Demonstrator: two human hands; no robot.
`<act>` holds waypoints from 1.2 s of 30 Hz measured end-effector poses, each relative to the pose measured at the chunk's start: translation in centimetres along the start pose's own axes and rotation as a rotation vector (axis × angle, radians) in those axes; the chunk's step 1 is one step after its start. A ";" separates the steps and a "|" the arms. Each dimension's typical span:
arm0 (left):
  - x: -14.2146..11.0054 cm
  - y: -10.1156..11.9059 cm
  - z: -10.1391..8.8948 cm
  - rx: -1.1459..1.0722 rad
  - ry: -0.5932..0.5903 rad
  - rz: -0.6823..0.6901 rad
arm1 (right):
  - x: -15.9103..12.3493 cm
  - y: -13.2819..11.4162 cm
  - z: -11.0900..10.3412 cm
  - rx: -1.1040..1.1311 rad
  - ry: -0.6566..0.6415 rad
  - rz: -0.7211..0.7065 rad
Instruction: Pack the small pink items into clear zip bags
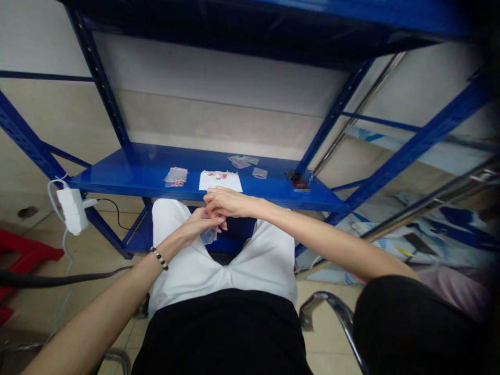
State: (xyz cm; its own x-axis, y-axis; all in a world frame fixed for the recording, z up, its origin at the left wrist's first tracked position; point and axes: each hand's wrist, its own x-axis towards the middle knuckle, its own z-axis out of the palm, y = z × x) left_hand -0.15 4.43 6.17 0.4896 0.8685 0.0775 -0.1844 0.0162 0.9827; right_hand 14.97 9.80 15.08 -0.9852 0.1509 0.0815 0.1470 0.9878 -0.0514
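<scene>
A small clear plastic bag (210, 236) hangs from my left hand (204, 223), whose fingers are closed on its upper part. Just above, my right hand (226, 203) meets the left at the bag's top, its fingers pinched together; whatever is between them is hidden. Both hands are over my lap, in front of the shelf edge. Beyond them on the blue shelf lies a white sheet (205, 182) with small pinkish-brown pieces (217, 176) on it. To its left rest filled clear bags (176, 177) with pink-and-red contents.
Several flat clear bags (242, 160) lie at the shelf's back, with another single bag (260, 173) nearer. A dark phone-like object (299, 180) sits at the right end of the blue shelf (148, 156). A white power strip (73, 211) hangs by the left post. Red stool (23, 250) at far left.
</scene>
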 end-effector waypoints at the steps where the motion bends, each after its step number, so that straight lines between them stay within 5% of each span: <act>1: -0.1 -0.1 0.0 0.002 -0.003 -0.007 | 0.0 -0.1 0.2 0.004 -0.011 -0.003; 4: -0.1 -0.1 0.1 -0.010 0.004 -0.026 | -0.1 0.0 0.6 0.040 0.012 0.001; 8: -0.1 0.5 0.3 -0.111 0.014 0.012 | -0.8 1.4 0.5 0.150 0.220 0.096; 13: -0.4 1.5 0.8 -0.305 0.012 0.061 | -3.0 6.5 0.6 0.132 0.615 0.509; 16: -0.6 1.4 0.9 -0.313 -0.015 0.023 | -4.3 10.6 1.5 0.135 0.732 0.838; 19: -0.5 0.9 0.9 -0.265 -0.004 -0.035 | -4.8 13.9 3.2 0.155 0.716 1.003; 22: -0.2 0.4 0.7 -0.232 0.013 -0.053 | -4.3 15.8 4.8 0.144 0.663 1.019; 36: 0.2 0.7 0.6 -0.236 0.008 -0.039 | -2.9 19.3 7.5 0.125 0.612 1.029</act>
State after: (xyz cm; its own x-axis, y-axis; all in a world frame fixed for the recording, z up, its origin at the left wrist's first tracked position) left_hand 0.29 4.32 7.01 0.4938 0.8687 0.0384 -0.3605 0.1642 0.9182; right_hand 20.03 28.12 6.34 -0.2015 0.8930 0.4025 0.7967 0.3885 -0.4630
